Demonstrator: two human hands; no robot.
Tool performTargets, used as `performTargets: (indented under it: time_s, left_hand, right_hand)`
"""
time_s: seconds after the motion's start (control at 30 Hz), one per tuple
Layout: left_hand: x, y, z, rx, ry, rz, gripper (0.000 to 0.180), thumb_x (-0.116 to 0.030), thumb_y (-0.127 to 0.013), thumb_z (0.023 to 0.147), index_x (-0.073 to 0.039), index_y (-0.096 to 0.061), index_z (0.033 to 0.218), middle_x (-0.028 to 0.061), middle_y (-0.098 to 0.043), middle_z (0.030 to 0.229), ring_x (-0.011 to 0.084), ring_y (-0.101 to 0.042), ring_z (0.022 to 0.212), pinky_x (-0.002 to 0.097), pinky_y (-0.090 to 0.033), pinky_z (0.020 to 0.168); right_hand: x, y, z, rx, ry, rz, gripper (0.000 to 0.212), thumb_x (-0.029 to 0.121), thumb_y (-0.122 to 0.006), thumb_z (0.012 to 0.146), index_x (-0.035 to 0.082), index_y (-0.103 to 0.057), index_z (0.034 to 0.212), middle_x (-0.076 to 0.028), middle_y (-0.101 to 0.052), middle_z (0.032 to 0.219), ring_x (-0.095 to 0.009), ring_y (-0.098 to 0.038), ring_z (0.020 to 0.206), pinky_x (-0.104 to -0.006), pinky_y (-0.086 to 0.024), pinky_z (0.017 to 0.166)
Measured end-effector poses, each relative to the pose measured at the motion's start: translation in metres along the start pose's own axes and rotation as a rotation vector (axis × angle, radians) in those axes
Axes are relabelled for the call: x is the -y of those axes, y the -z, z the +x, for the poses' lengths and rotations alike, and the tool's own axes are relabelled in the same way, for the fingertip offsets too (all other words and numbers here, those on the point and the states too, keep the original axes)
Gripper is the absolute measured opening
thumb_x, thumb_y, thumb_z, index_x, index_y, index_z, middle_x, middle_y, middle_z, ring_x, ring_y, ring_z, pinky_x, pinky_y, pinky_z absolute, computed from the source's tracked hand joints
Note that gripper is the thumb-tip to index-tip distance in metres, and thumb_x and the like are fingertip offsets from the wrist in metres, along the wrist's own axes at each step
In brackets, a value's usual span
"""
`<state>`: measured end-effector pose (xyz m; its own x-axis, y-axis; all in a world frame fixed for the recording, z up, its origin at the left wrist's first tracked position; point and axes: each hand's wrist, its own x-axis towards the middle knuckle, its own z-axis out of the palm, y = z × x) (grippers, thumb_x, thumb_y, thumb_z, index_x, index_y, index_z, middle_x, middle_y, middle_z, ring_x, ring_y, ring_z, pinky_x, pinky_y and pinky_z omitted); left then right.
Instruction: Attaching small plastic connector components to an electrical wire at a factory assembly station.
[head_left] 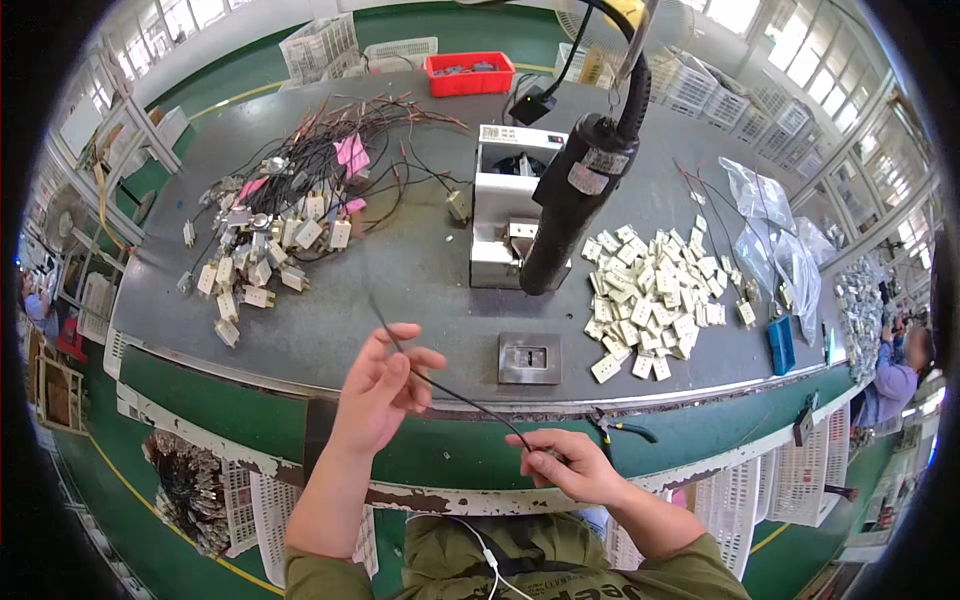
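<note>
A thin black cable runs between my hands above the front edge of the bench. My left hand has it loosely between the thumb and curled fingers, and its far end sticks up blurred beyond the fingertips. Lower and to the right, my right hand pinches the other end; what sits inside those fingers is hidden. Beyond my hands lies a small metal fixture block with a slot in its middle. A heap of white socket-like housings is spread on the right of the bench.
A black electric screwdriver hangs over a white screw feeder. Wired housings with tangled cables cover the left. Pliers lie on the front ledge, with a blue tray farther right. A red bin stands at the back.
</note>
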<state>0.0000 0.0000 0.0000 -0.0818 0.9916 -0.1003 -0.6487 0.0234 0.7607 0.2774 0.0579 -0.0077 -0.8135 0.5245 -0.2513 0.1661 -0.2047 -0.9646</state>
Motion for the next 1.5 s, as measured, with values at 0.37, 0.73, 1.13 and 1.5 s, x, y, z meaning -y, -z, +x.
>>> performTargets:
  time_s: [0.37,0.73,1.13,1.5]
  left_hand:
    - [-0.024,0.027,-0.011,-0.346,-0.642,0.304,0.026,-0.023,-0.053,0.099,-0.009,-0.046,0.120,0.0131,-0.064,0.101,0.0166,-0.059,0.078,0.0292,-0.047,0.073]
    - [0.068,-0.044,-0.002,0.086,-0.232,0.635,0.052,-0.001,-0.069,0.085,-0.002,-0.042,0.129,0.0111,-0.053,0.126,0.0220,-0.056,0.116,0.0346,-0.047,0.097]
    - [0.055,-0.044,-0.010,0.018,-0.129,0.827,0.046,-0.002,-0.073,0.081,-0.001,-0.050,0.121,0.0100,-0.058,0.116,0.0202,-0.061,0.106,0.0318,-0.050,0.091]
    - [0.050,-0.044,-0.004,0.105,-0.256,0.920,0.042,0.002,-0.072,0.079,-0.003,-0.051,0.115,0.0091,-0.054,0.113,0.0193,-0.057,0.105,0.0304,-0.048,0.094]
  right_hand:
    - [0.014,0.046,-0.005,-0.164,0.227,-0.625,0.069,-0.002,-0.058,0.087,0.004,-0.029,0.149,-0.014,-0.055,0.125,-0.022,-0.057,0.109,-0.0333,-0.047,0.091]
    - [0.017,0.005,0.036,-0.453,0.597,-0.765,0.046,0.002,-0.081,0.067,0.007,-0.064,0.109,-0.009,-0.062,0.102,-0.026,-0.061,0.092,-0.0356,-0.051,0.077]
    - [0.023,0.003,0.027,-0.294,0.390,-0.608,0.047,0.003,-0.076,0.073,0.008,-0.063,0.118,-0.009,-0.063,0.100,-0.027,-0.064,0.092,-0.0359,-0.052,0.078]
    - [0.020,0.007,0.034,-0.294,0.494,-0.618,0.044,-0.001,-0.078,0.067,0.004,-0.065,0.109,-0.010,-0.064,0.096,-0.027,-0.063,0.087,-0.0355,-0.052,0.073]
